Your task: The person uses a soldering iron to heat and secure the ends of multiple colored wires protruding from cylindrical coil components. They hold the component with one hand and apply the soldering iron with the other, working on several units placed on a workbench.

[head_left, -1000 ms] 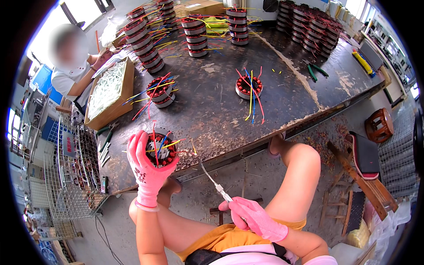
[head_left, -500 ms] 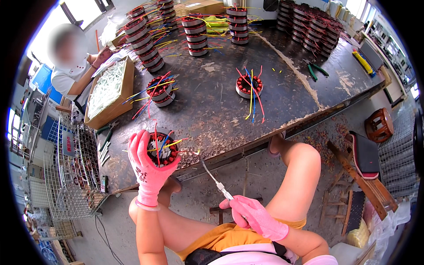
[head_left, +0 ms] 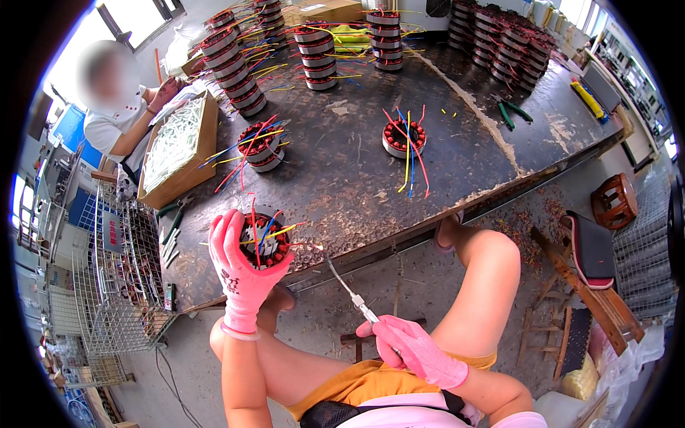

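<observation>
My left hand (head_left: 242,274), in a pink glove, is wrapped around a motor stator (head_left: 275,252) at the table's near edge. Red, blue and yellow wires stick out from its red-wound coils, one red wire (head_left: 305,247) reaching to the right. The gloved fingers of my right hand (head_left: 417,348) are closed on a slim metal torch-like tool (head_left: 360,303). Its thin bent tube points up and left, with the tip close to that wire's end; whether they touch I cannot tell. Two more wired stators stand farther back, one on the left (head_left: 265,162) and one on the right (head_left: 401,151).
Stacks of stators (head_left: 315,60) line the table's far side. To the left sits a cardboard box (head_left: 203,153) of white sleeves, near a seated person (head_left: 114,118). Green-handled pliers (head_left: 508,114) lie at right. A wire cart (head_left: 118,285) and a wooden stool (head_left: 614,201) stand beside the table.
</observation>
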A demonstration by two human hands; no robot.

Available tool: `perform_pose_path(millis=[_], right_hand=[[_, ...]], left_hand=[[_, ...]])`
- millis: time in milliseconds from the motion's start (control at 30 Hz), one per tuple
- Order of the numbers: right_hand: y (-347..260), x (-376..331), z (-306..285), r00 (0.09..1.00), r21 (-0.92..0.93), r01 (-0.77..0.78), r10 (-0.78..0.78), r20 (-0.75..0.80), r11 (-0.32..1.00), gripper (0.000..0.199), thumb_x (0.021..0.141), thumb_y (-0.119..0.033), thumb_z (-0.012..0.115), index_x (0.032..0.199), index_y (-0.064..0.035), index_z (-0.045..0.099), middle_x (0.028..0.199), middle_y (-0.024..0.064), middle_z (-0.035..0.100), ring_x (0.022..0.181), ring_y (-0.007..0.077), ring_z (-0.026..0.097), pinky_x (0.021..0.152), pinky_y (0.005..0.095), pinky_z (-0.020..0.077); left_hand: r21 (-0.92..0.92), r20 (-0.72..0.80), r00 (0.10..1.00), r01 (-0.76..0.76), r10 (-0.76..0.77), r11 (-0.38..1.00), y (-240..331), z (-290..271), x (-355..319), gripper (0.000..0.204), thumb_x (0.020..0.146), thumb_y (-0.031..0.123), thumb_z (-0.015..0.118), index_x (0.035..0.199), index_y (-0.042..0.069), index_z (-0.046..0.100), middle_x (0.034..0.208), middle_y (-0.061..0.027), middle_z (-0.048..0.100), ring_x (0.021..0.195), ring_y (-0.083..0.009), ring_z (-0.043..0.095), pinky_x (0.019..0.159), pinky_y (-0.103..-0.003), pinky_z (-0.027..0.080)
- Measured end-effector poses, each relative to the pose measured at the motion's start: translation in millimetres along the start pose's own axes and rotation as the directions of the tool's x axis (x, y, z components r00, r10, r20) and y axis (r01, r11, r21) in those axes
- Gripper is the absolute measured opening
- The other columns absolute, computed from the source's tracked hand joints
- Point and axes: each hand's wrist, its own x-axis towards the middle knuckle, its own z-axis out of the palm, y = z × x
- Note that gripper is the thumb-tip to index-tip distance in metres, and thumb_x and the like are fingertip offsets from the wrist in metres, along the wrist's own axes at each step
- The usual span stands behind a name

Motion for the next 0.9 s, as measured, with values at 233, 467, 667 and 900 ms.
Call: perform_pose_path(millis=[233, 467, 667, 900], right_hand=[[-2.5, -1.1, 1.3, 1.0, 0.031, -0.023, 0.023, -0.005, 0.999, 0.031, 0.101, -0.023, 0.044, 0.107, 0.0052, 0.056, 0.056, -0.0022, 0.041, 0.051, 0.0059, 0.036, 0.049, 0.0212, 0.0316], [-1.6, -0.6, 0.4, 1.0, 0.043, -0.021, 0.021, 0.002, 0.999, 0.031, 0.101, -0.023, 0.044, 0.108, 0.0054, 0.056, 0.056, -0.0024, 0.041, 0.051, 0.0058, 0.036, 0.05, 0.0215, 0.0317], [-0.8, -0.7, 0.4, 1.0, 0.003, -0.001, 0.001, -0.019, 1.0, 0.032, 0.101, -0.023, 0.044, 0.108, 0.0052, 0.057, 0.055, -0.0026, 0.04, 0.05, 0.0057, 0.035, 0.049, 0.0218, 0.0313], [-1.5, 0.2, 1.0, 0.999, 0.02, -0.027, 0.027, -0.02, 0.999, 0.032, 0.101, -0.023, 0.044, 0.108, 0.0052, 0.056, 0.055, -0.003, 0.04, 0.05, 0.0056, 0.034, 0.049, 0.0216, 0.0299]], left_hand=[[-0.016, -0.006, 1.0, 0.023, -0.023, 1.0, -0.1, 0.3, -1.1, 0.094, 0.051, 0.022, 0.088, 0.131, 0.005, 0.044, 0.13, -0.0167, 0.048, 0.124, -0.042, 0.042, 0.104, -0.053, 0.035], [0.004, 0.006, 1.0, 0.012, -0.012, 1.0, 0.6, -0.8, -0.7, 0.096, 0.05, 0.017, 0.088, 0.133, 0.004, 0.042, 0.131, -0.0163, 0.046, 0.125, -0.0395, 0.042, 0.104, -0.049, 0.037], [-0.006, 0.004, 1.0, 0.027, -0.027, 1.0, 0.2, 0.6, -1.9, 0.096, 0.05, 0.019, 0.088, 0.133, 0.005, 0.042, 0.131, -0.0162, 0.046, 0.125, -0.0409, 0.041, 0.105, -0.051, 0.036], [-0.015, 0.0, 1.0, 0.023, -0.023, 1.0, 0.6, 1.1, -2.5, 0.096, 0.05, 0.019, 0.088, 0.133, 0.005, 0.042, 0.131, -0.0164, 0.046, 0.125, -0.0409, 0.041, 0.105, -0.051, 0.036]])
